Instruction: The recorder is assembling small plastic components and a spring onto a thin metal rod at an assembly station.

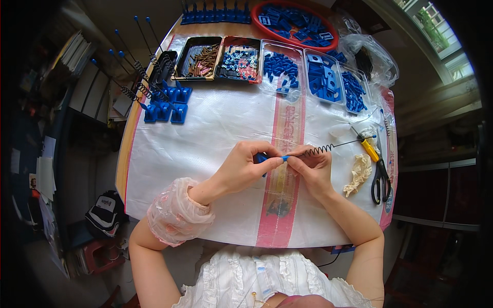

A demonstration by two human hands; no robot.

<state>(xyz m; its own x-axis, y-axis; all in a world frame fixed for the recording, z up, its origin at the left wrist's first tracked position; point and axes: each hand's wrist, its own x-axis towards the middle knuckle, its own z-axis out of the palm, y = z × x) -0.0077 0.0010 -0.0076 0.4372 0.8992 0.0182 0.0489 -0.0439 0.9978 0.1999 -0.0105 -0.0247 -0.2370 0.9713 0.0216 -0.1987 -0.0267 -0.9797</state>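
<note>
My left hand [242, 165] is closed on a blue plastic part [262, 157], pinching it between thumb and fingers over the middle of the table. Against it, my right hand [314, 170] is closed on a black spring wire [321, 149]. The wire's coil comes out past my right fingers, and its straight end points right to a small blue tip. Both sets of fingertips meet at a small blue piece [285, 158] where wire and part come together. My fingers hide most of that joint.
Blue bases with spring wires [165, 109] stand at the left. Trays of screws [204, 61], nuts [239, 61] and blue parts [281, 69] line the back, near a red basin [335, 37]. A yellow-handled screwdriver [368, 150], black scissors [380, 185] and finger cots [359, 173] lie right.
</note>
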